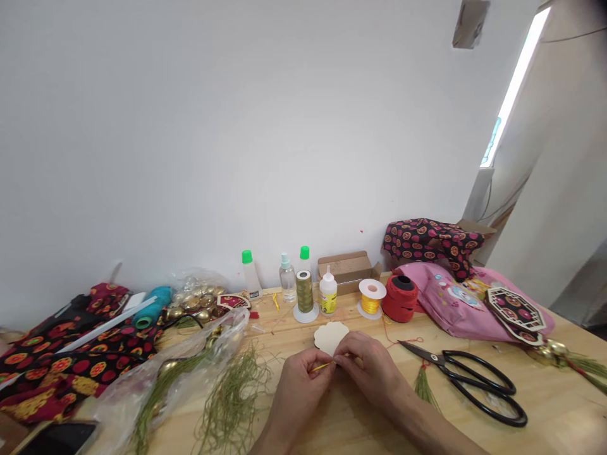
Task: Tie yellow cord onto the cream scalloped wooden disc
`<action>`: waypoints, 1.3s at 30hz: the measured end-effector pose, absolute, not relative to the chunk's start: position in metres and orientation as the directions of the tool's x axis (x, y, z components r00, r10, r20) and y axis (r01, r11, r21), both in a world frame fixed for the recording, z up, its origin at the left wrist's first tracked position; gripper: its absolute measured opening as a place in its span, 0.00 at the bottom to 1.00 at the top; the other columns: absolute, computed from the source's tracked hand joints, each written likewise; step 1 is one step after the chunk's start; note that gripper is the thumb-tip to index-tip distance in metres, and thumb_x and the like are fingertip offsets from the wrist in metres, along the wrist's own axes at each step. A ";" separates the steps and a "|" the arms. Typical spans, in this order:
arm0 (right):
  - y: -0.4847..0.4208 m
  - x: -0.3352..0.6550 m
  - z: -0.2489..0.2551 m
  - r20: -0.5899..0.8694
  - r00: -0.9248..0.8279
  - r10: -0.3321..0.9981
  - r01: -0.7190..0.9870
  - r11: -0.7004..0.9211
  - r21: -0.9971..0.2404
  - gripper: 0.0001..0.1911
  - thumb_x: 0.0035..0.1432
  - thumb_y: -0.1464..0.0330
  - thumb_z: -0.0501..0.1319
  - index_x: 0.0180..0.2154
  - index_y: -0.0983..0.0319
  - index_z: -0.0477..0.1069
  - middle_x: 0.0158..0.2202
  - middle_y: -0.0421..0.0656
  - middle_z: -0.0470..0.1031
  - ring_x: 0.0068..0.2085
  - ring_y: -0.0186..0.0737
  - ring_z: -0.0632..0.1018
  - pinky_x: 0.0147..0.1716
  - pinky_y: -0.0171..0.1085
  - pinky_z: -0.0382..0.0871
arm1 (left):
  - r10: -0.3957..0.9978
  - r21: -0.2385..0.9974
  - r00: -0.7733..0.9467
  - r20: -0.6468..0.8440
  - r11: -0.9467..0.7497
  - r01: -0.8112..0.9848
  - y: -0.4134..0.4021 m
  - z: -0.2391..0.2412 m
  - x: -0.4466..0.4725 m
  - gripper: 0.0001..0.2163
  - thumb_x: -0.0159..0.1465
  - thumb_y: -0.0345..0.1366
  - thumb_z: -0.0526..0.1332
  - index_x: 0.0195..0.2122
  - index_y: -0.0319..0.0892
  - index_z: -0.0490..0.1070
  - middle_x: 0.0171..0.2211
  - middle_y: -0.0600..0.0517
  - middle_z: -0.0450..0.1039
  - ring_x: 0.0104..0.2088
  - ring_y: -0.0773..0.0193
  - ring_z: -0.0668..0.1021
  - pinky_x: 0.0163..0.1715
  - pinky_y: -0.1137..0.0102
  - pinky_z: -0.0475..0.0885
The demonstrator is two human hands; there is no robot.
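Observation:
Close together over the front middle of the table, my left hand (303, 379) and my right hand (367, 366) are both pinched on a thin yellow cord (322, 366). The cord stretches from the left fingertips to the right ones. Just behind the fingers is a pale scalloped piece (331, 337), its near edge partly covered by my right hand; whether it is touched or held I cannot tell. A spool of yellow cord (370, 302) stands farther back, with a white glue bottle (328, 294) to its left.
Black-handled scissors (474, 379) and a green tassel (425, 387) lie right of my hands. Loose green thread (234, 395) and a plastic bag (175, 373) lie left. Behind stand an olive thread spool (304, 297), a red spool (401, 303) and a cardboard box (348, 268). A pink bag (446, 309) sits right.

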State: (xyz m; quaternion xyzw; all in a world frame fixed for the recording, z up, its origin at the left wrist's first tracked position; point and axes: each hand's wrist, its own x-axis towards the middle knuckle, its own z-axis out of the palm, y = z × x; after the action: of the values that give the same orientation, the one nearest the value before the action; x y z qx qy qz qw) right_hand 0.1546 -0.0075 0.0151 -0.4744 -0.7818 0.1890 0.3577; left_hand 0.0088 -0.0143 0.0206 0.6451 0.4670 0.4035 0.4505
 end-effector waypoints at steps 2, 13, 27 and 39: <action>-0.008 0.154 0.016 0.366 -0.289 0.884 0.601 0.466 -0.649 0.06 0.50 0.71 0.53 0.25 0.62 0.67 0.25 0.40 0.68 0.28 0.33 0.68 0.27 0.31 0.58 | 0.967 0.958 0.235 0.100 -0.157 0.242 -0.014 0.020 0.009 0.09 0.52 0.35 0.55 0.26 0.38 0.72 0.26 0.50 0.74 0.29 0.63 0.73 0.29 0.73 0.67; -0.012 0.151 0.019 0.281 -0.228 0.932 0.592 0.362 -0.720 0.09 0.51 0.70 0.50 0.26 0.63 0.68 0.24 0.40 0.70 0.25 0.32 0.68 0.23 0.29 0.57 | 0.971 0.958 0.221 0.096 -0.150 0.246 -0.013 0.018 0.006 0.11 0.53 0.34 0.54 0.32 0.38 0.73 0.25 0.51 0.74 0.26 0.64 0.73 0.25 0.74 0.66; -0.010 0.151 0.019 0.218 -0.169 0.961 0.556 0.275 -0.784 0.09 0.49 0.67 0.52 0.23 0.64 0.67 0.20 0.39 0.66 0.22 0.30 0.64 0.20 0.29 0.54 | 0.980 0.954 0.188 0.068 -0.119 0.276 -0.011 0.016 0.005 0.12 0.52 0.38 0.54 0.28 0.37 0.73 0.25 0.50 0.75 0.28 0.62 0.74 0.27 0.72 0.66; -0.010 0.154 0.024 -0.220 -0.378 0.899 -0.099 -0.276 -0.956 0.14 0.46 0.70 0.51 0.36 0.64 0.68 0.14 0.33 0.59 0.13 0.23 0.49 0.12 0.27 0.37 | 0.995 0.957 0.087 0.046 -0.069 0.280 -0.007 0.010 0.004 0.12 0.49 0.40 0.57 0.26 0.36 0.73 0.18 0.53 0.72 0.19 0.67 0.70 0.18 0.76 0.61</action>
State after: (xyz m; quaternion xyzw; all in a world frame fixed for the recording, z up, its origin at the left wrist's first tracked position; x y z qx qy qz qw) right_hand 0.1539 -0.0097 0.0239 -0.4195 -0.4765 0.6797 0.3673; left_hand 0.0042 -0.0074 0.0100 0.6002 0.5313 0.4173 0.4282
